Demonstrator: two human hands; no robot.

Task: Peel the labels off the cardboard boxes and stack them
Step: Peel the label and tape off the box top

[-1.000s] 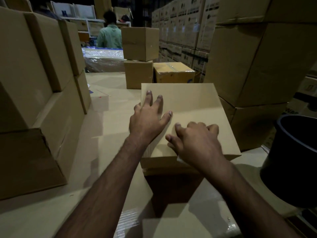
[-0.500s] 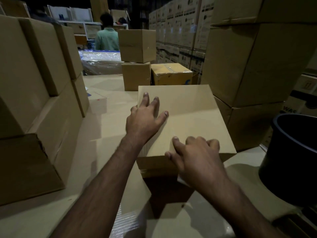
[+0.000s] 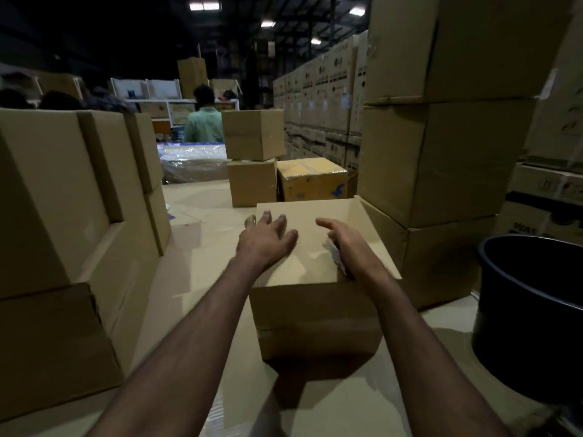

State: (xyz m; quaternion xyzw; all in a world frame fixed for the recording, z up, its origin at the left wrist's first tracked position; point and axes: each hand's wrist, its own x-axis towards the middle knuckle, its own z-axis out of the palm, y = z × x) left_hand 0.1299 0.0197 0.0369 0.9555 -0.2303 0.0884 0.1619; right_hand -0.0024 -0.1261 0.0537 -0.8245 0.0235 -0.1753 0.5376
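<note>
Both hands on top of the cardboard box, mid tabletop.
Stacked cartons (image 3: 63, 216) line the left edge of the tabletop (image 3: 195, 247). Left hand (image 3: 265, 241) lies flat with fingers spread on the cardboard box (image 3: 315, 316) lid, near its left edge, gripping nothing. Right hand (image 3: 350, 244) rests on the lid's right part, fingers relaxed; a crumpled white label scrap (image 3: 336, 255) shows under its palm, grip on it unclear. Taller carton stack (image 3: 441, 152) just right of the box, black bin (image 3: 530, 310) at far right.

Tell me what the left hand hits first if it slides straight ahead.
Likely the small brown box beyond the near box; the left hand points at it, though depth is unclear.
</note>
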